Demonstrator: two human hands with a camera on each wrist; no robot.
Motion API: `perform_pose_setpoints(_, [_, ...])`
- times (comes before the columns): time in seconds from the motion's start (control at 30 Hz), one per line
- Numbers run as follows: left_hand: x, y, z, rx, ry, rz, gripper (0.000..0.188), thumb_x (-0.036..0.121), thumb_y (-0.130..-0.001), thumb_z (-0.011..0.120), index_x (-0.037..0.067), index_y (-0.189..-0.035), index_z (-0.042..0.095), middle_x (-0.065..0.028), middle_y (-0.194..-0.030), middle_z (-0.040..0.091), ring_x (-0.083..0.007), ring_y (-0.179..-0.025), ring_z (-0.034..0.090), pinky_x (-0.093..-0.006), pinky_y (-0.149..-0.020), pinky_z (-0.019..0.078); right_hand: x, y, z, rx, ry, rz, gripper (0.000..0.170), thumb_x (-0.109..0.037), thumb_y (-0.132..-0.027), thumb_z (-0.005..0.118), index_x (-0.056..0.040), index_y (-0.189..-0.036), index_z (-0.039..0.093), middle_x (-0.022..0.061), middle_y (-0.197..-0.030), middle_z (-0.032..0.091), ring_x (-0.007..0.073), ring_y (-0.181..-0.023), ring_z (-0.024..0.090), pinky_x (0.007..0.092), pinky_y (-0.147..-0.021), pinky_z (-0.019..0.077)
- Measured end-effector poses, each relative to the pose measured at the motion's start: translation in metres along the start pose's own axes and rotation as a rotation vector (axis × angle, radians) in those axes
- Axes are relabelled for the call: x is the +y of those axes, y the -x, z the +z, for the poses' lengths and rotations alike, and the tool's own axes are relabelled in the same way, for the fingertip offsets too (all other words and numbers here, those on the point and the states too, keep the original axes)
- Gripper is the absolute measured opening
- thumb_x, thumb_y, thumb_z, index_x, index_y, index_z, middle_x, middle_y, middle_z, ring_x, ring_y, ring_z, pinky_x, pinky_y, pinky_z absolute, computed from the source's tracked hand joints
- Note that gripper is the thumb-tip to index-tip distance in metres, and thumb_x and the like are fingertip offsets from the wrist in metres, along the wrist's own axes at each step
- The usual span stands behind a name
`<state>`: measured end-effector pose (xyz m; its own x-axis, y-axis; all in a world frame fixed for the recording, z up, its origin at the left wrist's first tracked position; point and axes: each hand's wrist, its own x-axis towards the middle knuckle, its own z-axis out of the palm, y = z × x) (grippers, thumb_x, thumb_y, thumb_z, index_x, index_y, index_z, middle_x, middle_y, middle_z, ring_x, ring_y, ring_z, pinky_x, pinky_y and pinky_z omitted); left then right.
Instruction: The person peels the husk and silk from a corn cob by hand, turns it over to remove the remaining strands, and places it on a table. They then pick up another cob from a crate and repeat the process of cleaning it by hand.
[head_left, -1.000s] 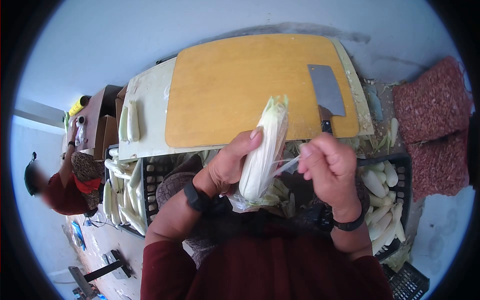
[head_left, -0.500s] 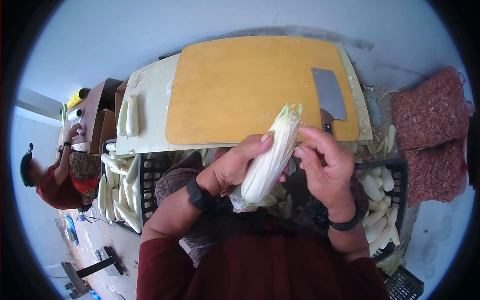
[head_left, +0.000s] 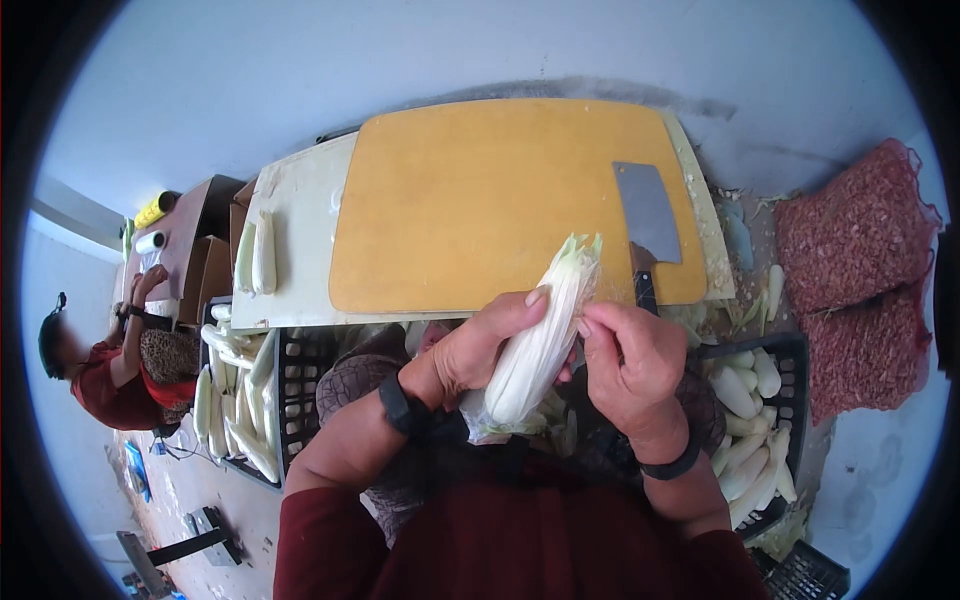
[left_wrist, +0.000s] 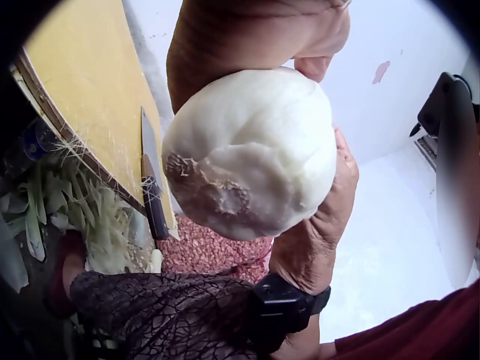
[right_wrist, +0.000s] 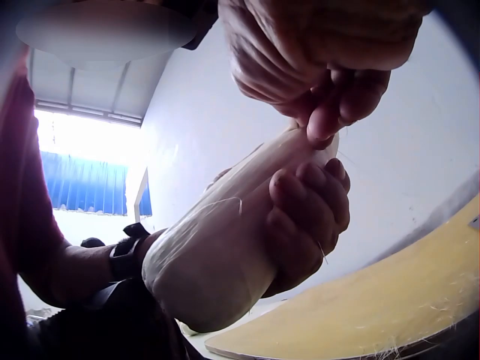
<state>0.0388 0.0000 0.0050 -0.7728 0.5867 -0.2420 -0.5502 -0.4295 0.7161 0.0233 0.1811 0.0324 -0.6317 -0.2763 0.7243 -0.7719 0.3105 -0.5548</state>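
Observation:
In the head view an ear of corn in pale husk slants upward, its leafy tip pointing away from me. My left hand grips it along the side, thumb on top. At the upper right side of the ear, my right hand pinches the husk between thumb and forefinger. Seen end-on in the left wrist view, the corn's cut base is smooth and white with a brownish scar. The right wrist view has the right fingertips at the upper end, just above the left hand's curled fingers.
Beyond my hands lies a yellow board with a cleaver. Two ears of corn lie on the table's left. Crates of corn flank me, left and right. Mesh sacks lean right; another person works far left.
A second ago my right hand held a pale strip drawn out from the corn; it then moved up beside the ear and now pinches the husk. The left hand keeps its grip.

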Motion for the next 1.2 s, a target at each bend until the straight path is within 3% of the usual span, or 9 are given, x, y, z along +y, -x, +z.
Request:
perform_pose_setpoints(0.07, [0.001,-0.001,0.002,0.000,-0.010,-0.008,0.065,0.055,-0.088,0.050,-0.001,-0.120,0.047,-0.0180,-0.101,0.061,-0.0290,-0.082,0.064,-0.0407,-0.075,0.0546,0.000,-0.001,-0.001,-0.020,0.028,-0.011,0.011,0.003,-0.079,0.063,-0.0004,-0.089,0.058,0.0108,-0.062,0.057,0.0241,-0.051,0.059,0.0319,-0.045,0.0454])
perform_pose_setpoints(0.13, [0.000,-0.002,0.006,0.038,0.021,0.023,0.059,0.053,-0.089,0.050,-0.001,-0.114,0.052,-0.0134,-0.094,0.062,-0.0229,-0.077,0.066,-0.0336,-0.069,0.0545,-0.002,0.000,-0.002,-0.042,0.056,-0.015,0.009,0.003,-0.081,0.062,-0.0006,-0.086,0.056,0.0110,-0.061,0.057,0.0238,-0.051,0.059,0.0313,-0.045,0.0453])
perform_pose_setpoints(0.2, [0.001,-0.001,0.006,0.029,-0.007,0.014,0.064,0.055,-0.087,0.052,-0.002,-0.116,0.050,-0.0154,-0.096,0.062,-0.0251,-0.079,0.065,-0.0357,-0.072,0.0542,-0.006,0.001,-0.004,-0.056,-0.148,0.182,0.006,0.001,-0.084,0.059,-0.0007,-0.086,0.054,0.0100,-0.060,0.056,0.0210,-0.050,0.059,0.0296,-0.045,0.0452])
perform_pose_setpoints(0.37, [0.002,-0.001,0.006,0.064,-0.047,0.006,0.070,0.058,-0.084,0.054,-0.003,-0.117,0.050,-0.0173,-0.097,0.062,-0.0264,-0.082,0.064,-0.0368,-0.074,0.0535,-0.004,0.002,-0.007,-0.008,-0.262,0.352,0.006,-0.001,-0.086,0.059,0.0005,-0.088,0.054,0.0080,-0.059,0.056,0.0150,-0.051,0.059,0.0268,-0.046,0.0450])
perform_pose_setpoints(0.5, [0.005,0.001,0.010,0.083,-0.133,0.083,0.057,0.049,-0.090,0.051,0.000,-0.117,0.050,-0.0110,-0.098,0.061,-0.0198,-0.083,0.063,-0.0316,-0.074,0.0518,-0.009,0.002,-0.003,-0.049,-0.403,0.568,0.008,-0.001,-0.084,0.061,0.0014,-0.087,0.054,0.0078,-0.060,0.056,0.0130,-0.053,0.060,0.0254,-0.048,0.0453])
perform_pose_setpoints(0.63, [0.008,0.003,0.018,0.154,-0.301,0.135,0.055,0.046,-0.090,0.051,0.001,-0.122,0.049,-0.0084,-0.102,0.060,-0.0155,-0.091,0.058,-0.0290,-0.079,0.0472,-0.004,0.006,-0.001,-0.055,-0.328,0.560,0.009,-0.001,-0.082,0.063,0.0007,-0.086,0.055,0.0091,-0.061,0.057,0.0159,-0.054,0.061,0.0267,-0.049,0.0462])
perform_pose_setpoints(0.9, [0.008,0.003,0.028,0.183,-0.384,0.162,0.055,0.042,-0.089,0.052,0.001,-0.126,0.045,-0.0082,-0.103,0.058,-0.0149,-0.092,0.055,-0.0284,-0.080,0.0454,-0.002,0.006,-0.004,-0.034,-0.194,0.474,0.009,0.000,-0.076,0.063,-0.0013,-0.082,0.055,0.0124,-0.061,0.058,0.0258,-0.051,0.061,0.0313,-0.049,0.0465])
perform_pose_setpoints(1.0, [0.005,0.001,0.027,0.208,-0.432,0.178,0.056,0.042,-0.089,0.052,0.001,-0.126,0.045,-0.0085,-0.102,0.058,-0.0152,-0.092,0.055,-0.0285,-0.080,0.0453,-0.002,0.006,-0.004,-0.011,-0.072,0.404,0.010,0.002,-0.074,0.062,-0.0024,-0.079,0.054,0.0096,-0.056,0.055,0.0258,-0.048,0.058,0.0317,-0.046,0.0447])
perform_pose_setpoints(1.2, [0.004,0.000,0.023,0.218,-0.411,0.140,0.057,0.044,-0.088,0.054,0.001,-0.125,0.046,-0.0084,-0.101,0.058,-0.0150,-0.091,0.056,-0.0291,-0.078,0.0463,0.001,0.006,-0.007,0.035,-0.148,0.408,0.012,0.004,-0.073,0.059,-0.0028,-0.081,0.053,0.0071,-0.054,0.051,0.0197,-0.044,0.053,0.0294,-0.043,0.0418])
